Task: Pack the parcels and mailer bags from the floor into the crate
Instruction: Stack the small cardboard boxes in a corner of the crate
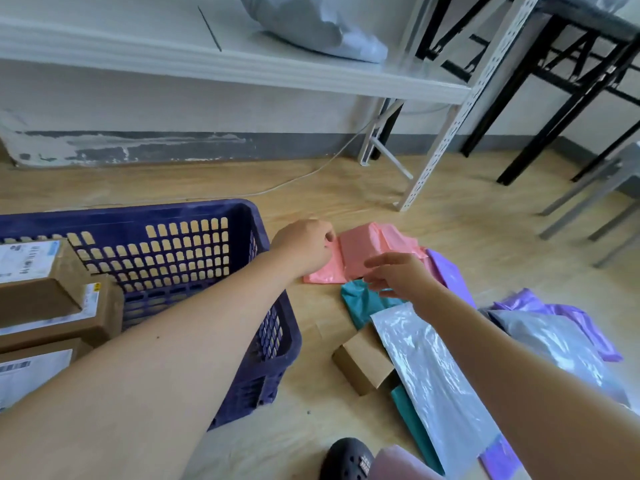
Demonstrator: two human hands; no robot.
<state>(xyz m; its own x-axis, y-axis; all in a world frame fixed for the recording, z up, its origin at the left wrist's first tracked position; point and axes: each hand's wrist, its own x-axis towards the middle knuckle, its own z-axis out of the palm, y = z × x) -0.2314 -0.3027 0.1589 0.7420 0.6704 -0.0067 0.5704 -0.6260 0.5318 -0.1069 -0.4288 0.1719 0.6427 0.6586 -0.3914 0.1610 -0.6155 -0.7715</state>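
Looking down in the head view, the left hand (304, 245) is curling its fingers round the left edge of the pink mailer bag (367, 251). That bag is lying on the floor (346, 188), near the right side of the blue crate (242, 216). The right hand (398, 275) is reaching over the near side of the same bag with its fingers spread and loose, holding nothing. Three brown boxes (52, 299) with white labels are sitting inside the crate, on its left side. A teal bag (363, 299) is lying just below the pink one, partly under the right hand. A silver bag (433, 368) is lying on the floor with its edge over a small brown box (363, 365). Purple bags (453, 275) are lying to the right. A black shoe (348, 459) is showing at the bottom.
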